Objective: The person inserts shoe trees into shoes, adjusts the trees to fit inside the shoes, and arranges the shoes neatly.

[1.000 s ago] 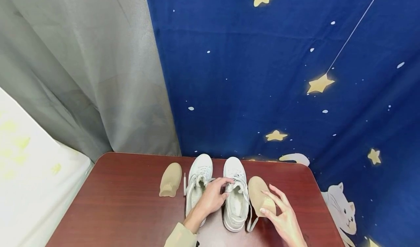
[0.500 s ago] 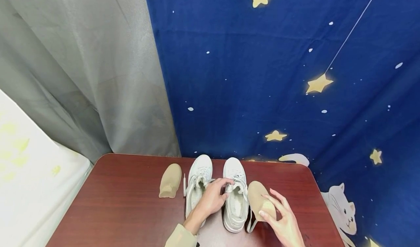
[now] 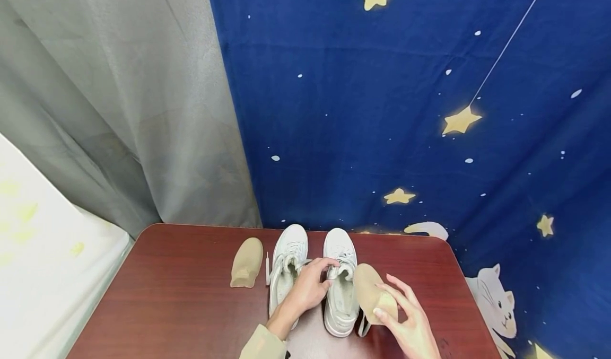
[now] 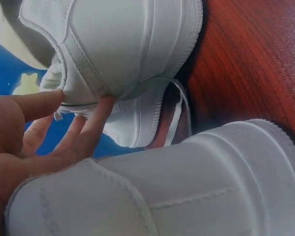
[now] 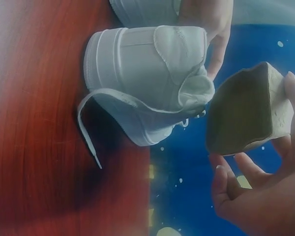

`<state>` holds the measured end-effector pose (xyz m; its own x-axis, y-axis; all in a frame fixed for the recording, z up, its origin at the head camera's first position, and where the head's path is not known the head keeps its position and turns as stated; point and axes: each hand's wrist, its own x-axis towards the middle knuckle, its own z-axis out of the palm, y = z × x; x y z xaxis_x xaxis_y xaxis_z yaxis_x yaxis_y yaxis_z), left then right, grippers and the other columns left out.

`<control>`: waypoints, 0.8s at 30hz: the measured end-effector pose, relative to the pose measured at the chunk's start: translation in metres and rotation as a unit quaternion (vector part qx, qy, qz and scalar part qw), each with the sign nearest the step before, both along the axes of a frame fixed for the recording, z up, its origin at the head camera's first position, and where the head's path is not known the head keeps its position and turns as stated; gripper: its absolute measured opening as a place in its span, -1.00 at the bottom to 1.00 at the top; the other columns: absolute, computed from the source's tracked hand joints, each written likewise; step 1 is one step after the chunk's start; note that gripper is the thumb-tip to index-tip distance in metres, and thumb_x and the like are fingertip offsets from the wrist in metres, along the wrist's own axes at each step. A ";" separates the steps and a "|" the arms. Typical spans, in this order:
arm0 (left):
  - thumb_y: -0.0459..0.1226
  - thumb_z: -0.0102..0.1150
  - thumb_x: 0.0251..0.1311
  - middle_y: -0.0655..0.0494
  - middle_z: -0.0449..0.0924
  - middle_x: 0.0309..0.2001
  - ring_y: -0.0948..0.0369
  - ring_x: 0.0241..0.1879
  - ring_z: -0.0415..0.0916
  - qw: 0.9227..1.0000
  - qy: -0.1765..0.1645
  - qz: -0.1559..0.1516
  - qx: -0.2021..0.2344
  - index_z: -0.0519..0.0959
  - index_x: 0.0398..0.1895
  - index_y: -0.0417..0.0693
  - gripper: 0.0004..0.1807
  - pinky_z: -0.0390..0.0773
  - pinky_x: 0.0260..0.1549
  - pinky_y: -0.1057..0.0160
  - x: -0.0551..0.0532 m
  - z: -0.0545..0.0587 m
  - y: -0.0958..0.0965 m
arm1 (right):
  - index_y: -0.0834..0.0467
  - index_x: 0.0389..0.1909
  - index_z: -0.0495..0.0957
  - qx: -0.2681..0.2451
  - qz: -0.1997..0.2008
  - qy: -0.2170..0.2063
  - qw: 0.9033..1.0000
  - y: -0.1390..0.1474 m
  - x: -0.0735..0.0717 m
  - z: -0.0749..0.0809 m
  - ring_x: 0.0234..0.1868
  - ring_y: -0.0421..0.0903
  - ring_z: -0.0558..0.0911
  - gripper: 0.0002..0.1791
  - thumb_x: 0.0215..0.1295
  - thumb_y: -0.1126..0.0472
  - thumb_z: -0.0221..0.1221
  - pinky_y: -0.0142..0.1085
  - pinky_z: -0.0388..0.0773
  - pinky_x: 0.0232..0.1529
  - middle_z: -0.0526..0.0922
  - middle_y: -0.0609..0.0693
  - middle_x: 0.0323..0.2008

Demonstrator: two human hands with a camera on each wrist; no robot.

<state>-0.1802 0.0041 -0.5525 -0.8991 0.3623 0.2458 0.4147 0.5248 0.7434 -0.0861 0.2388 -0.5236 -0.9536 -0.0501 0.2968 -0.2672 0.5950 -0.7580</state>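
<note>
My right hand [image 3: 406, 314] holds a beige, toe-shaped shoe insert [image 3: 374, 292] by its blunt rear end, thumb on one side and fingers on the other. In the right wrist view the insert [image 5: 241, 108] is raised beside the shoe collar. The right white sneaker [image 3: 342, 295] stands toe away from me, its lace trailing. My left hand [image 3: 311, 285] holds this sneaker near its collar and tongue, with fingertips on its side in the left wrist view. The left white sneaker [image 3: 292, 242] is partly hidden behind my left hand and wrist.
A second beige insert [image 3: 246, 261] lies on the dark red wooden table [image 3: 191, 285], left of the sneakers. A blue starry curtain [image 3: 334, 110] and a grey curtain [image 3: 143, 110] hang behind the table. White fabric [image 3: 52, 274] stands at the left.
My right hand has lifted the insert, tilted it, and brought it slightly left, so it now overlaps the right sneaker's edge. My left hand has stayed in place.
</note>
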 end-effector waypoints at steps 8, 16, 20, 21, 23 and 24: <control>-0.44 0.22 -0.05 0.15 0.50 -0.06 0.22 -0.10 0.47 1.000 -0.002 -0.002 -0.001 0.50 -0.04 0.14 -0.53 0.43 -0.10 0.19 -0.002 -0.001 0.000 | 0.02 0.03 0.52 -0.024 0.029 0.020 0.999 -0.003 0.000 -0.001 0.07 -0.25 0.40 -0.48 -0.04 0.23 0.35 -0.58 0.27 -0.06 0.31 -0.03 0.20; -0.45 0.21 -0.07 0.15 0.50 -0.09 0.21 -0.15 0.48 1.000 0.003 -0.003 -0.001 0.51 -0.05 0.12 -0.53 0.43 -0.15 0.21 -0.003 -0.001 -0.002 | 0.00 0.05 0.51 -0.021 0.055 0.023 0.998 -0.008 0.002 0.005 0.08 -0.20 0.40 -0.47 -0.03 0.22 0.35 -0.58 0.30 -0.08 0.31 -0.03 0.20; -0.46 0.21 -0.07 0.14 0.50 -0.10 0.16 -0.15 0.50 1.000 -0.001 -0.004 0.005 0.50 -0.05 0.13 -0.53 0.43 -0.16 0.20 -0.002 0.000 -0.001 | 0.01 0.05 0.52 -0.006 0.072 0.040 0.997 -0.011 0.003 0.007 0.09 -0.18 0.39 -0.46 -0.05 0.21 0.36 -0.58 0.22 -0.03 0.33 -0.02 0.19; -0.47 0.21 -0.07 0.14 0.50 -0.10 0.15 -0.15 0.50 1.000 -0.003 -0.004 0.005 0.50 -0.05 0.13 -0.53 0.43 -0.16 0.20 -0.002 0.000 -0.001 | 0.01 0.04 0.52 -0.004 0.075 0.043 0.996 -0.012 0.003 0.007 0.11 -0.16 0.37 -0.47 -0.05 0.21 0.36 -0.57 0.22 -0.02 0.33 -0.02 0.18; -0.47 0.21 -0.07 0.14 0.50 -0.10 0.14 -0.15 0.50 1.000 -0.005 -0.004 0.007 0.50 -0.05 0.14 -0.52 0.44 -0.16 0.20 -0.002 0.000 -0.001 | 0.01 0.04 0.52 -0.005 0.081 0.046 0.996 -0.014 0.003 0.008 0.10 -0.16 0.37 -0.47 -0.06 0.21 0.36 -0.58 0.22 -0.02 0.34 -0.02 0.18; -0.47 0.21 -0.08 0.13 0.51 -0.10 0.14 -0.15 0.50 1.000 -0.005 -0.004 0.007 0.50 -0.05 0.14 -0.52 0.44 -0.16 0.20 -0.002 0.000 0.000 | 0.00 0.03 0.52 -0.007 0.084 0.046 0.995 -0.015 0.003 0.008 0.10 -0.15 0.37 -0.47 -0.06 0.21 0.36 -0.58 0.21 -0.01 0.34 -0.02 0.17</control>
